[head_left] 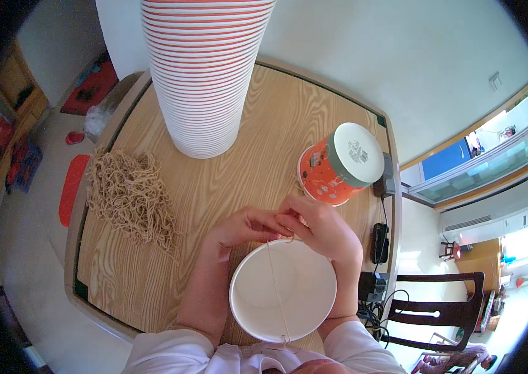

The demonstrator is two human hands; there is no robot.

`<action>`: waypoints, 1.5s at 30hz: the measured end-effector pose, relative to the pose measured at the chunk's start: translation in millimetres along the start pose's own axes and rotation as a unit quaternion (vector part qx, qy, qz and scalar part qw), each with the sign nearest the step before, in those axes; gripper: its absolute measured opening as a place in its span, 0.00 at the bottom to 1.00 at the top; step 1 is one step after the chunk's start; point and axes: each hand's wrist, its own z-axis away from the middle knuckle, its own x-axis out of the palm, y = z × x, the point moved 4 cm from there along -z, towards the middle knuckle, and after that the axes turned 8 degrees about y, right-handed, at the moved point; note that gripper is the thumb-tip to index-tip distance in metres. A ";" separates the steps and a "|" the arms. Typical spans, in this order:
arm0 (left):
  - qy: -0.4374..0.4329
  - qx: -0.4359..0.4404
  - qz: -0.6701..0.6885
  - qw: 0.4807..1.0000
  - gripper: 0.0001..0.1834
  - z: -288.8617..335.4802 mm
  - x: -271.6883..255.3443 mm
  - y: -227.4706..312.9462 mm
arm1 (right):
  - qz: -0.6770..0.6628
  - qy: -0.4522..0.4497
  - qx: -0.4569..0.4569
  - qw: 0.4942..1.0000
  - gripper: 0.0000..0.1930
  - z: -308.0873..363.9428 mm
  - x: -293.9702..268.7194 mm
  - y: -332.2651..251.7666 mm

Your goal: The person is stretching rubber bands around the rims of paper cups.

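Observation:
A white paper bucket [257,290] stands close to my body, its open mouth facing up. A thin tan string [275,282] runs across the mouth from the far rim to a small knot at the near rim. At the far rim my left hand [245,227] and my right hand [321,225] meet, fingertips pinched together on the string's end. A short bit of string shows just below my right fingers. The exact grip of the fingertips is partly hidden.
A tall stack of white buckets [204,87] rises at the back. To the left lies a tangled pile of tan strings [133,196]. An orange printed bucket [332,168] sits upside down at the right, near black adapters and cables [374,287]. A dark chair [438,310] stands beyond the table's right edge.

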 end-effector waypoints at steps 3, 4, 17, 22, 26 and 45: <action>-0.029 0.035 -0.008 0.999 0.14 -0.9 0.7 -0.3 | 0.022 -0.016 0.020 0.999 0.04 -1.0 4.8 -3.5; -0.057 0.045 -0.028 0.997 0.14 -1.0 1.4 -0.6 | 0.022 -0.017 0.021 0.999 0.04 -1.2 6.8 -3.3; -0.032 0.104 -0.388 0.915 0.11 13.5 30.0 61.4 | -0.003 -0.022 0.016 1.000 0.07 10.2 -12.4 -3.4; -0.005 0.090 -0.441 0.893 0.07 25.0 36.6 82.4 | -0.010 -0.059 0.016 0.998 0.07 12.2 -13.8 -5.8; 0.042 0.085 -0.343 0.934 0.05 26.0 25.6 66.2 | -0.040 -0.071 -0.041 0.996 0.06 14.3 -11.6 -5.6; -0.014 0.110 0.310 0.944 0.09 0.8 13.8 -15.4 | -0.043 -0.046 0.007 0.998 0.06 12.7 -17.6 -20.0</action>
